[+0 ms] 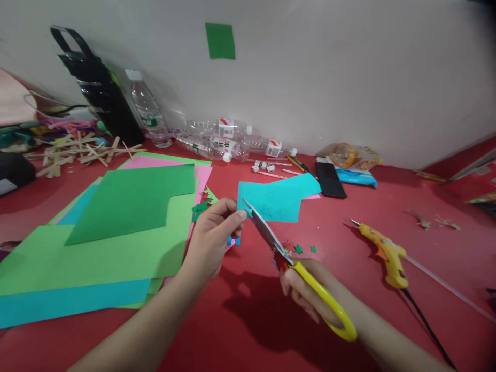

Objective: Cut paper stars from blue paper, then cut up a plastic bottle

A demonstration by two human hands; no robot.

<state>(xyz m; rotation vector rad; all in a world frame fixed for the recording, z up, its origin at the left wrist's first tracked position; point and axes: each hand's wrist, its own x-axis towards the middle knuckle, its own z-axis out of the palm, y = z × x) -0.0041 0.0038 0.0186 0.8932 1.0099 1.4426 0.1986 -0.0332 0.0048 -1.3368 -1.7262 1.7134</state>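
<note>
Between thumb and forefinger, my left hand (219, 230) pinches a small turquoise paper piece (249, 212), mostly hidden by the fingertips. My right hand (306, 289) grips yellow-handled scissors (271, 238), whose blades point up and left with their tips at the small piece. Just behind the tips lies a turquoise paper sheet (269, 199) with a cut-away corner. Small green stars (298, 249) and other coloured bits are scattered on the red table (232, 330) near the scissors' pivot. Green paper scraps (200, 209) lie beside my left hand.
Coloured sheets (127, 258) are stacked at left. A yellow glue gun (383, 253) with its cord lies at right. Along the wall are a black flask (103, 95), clear plastic bottles (149, 108), craft sticks (81, 150), a phone (330, 178) and a bread packet (349, 155).
</note>
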